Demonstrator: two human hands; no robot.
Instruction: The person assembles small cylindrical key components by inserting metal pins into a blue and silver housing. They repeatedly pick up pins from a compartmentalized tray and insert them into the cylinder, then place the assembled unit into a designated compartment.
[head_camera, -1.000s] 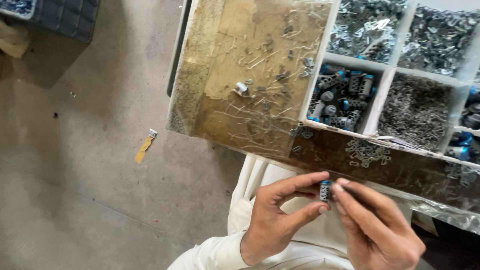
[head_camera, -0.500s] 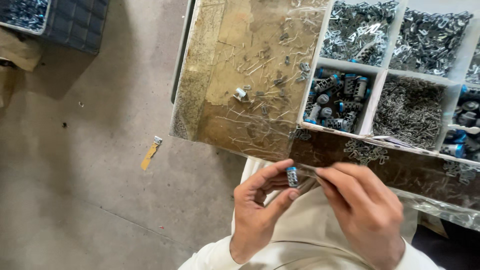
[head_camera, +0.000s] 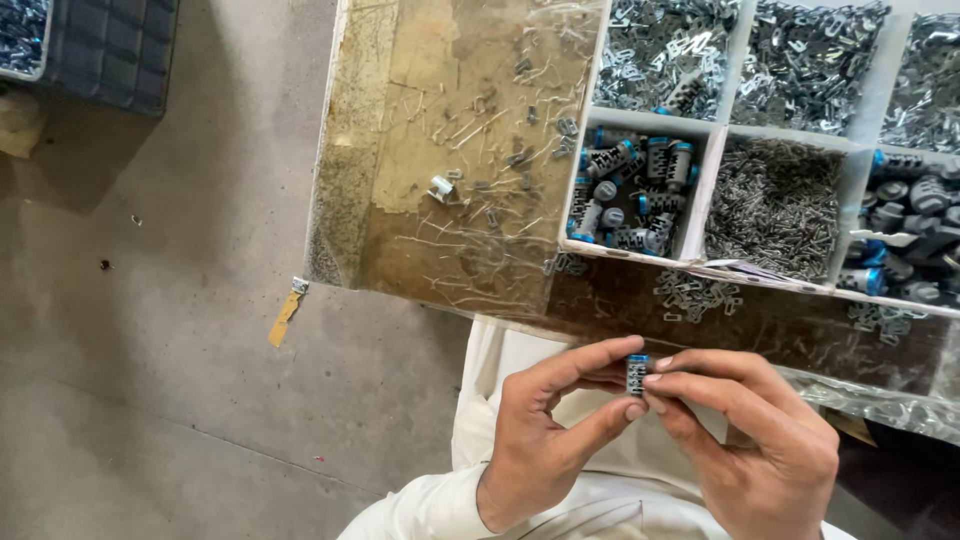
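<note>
At frame centre, a small cylinder shows dark grey with a blue cap. The white divided tray, upper right, holds silvery clips and blue-grey cylinders. The counter is mottled yellow-brown.

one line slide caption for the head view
Both hands, left hand and right hand, pinch a small blue-capped cylinder below a divided parts tray.

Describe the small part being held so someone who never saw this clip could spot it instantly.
Below the plastic-covered workbench, the left hand and right hand meet over a pale lap. Pinched between their fingertips is a small dark cylinder with a blue end, the only one outside the divided tray.
</note>
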